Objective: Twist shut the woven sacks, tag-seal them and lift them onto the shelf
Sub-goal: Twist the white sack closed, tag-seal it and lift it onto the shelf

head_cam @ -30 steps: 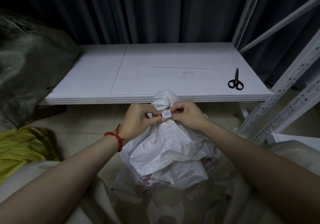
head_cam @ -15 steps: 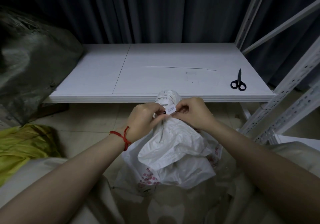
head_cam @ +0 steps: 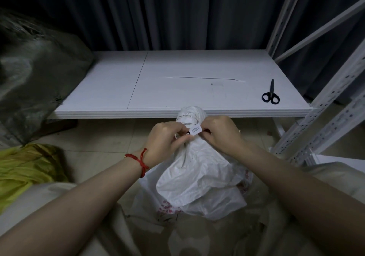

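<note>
A white woven sack [head_cam: 199,178] with red print stands on the floor in front of me, its neck twisted into a knob [head_cam: 190,114]. A small white numbered tag seal [head_cam: 195,130] sits at the neck. My left hand [head_cam: 166,140], a red cord at its wrist, pinches the seal's strap end from the left. From the right, my right hand [head_cam: 220,134] pinches the tag against the twisted neck. The low white shelf board [head_cam: 177,89] lies just behind the sack.
Black scissors [head_cam: 271,95] lie on the shelf's right end. A grey-green filled sack [head_cam: 33,81] rests on the shelf's left end. Yellow sacking [head_cam: 25,166] lies on the floor at left. White perforated shelf uprights [head_cam: 325,117] stand at right. Dark curtains hang behind.
The tag has turned from lying flat to tilted upright at the neck. Both hands stayed at the neck and shifted slightly upward in view.
</note>
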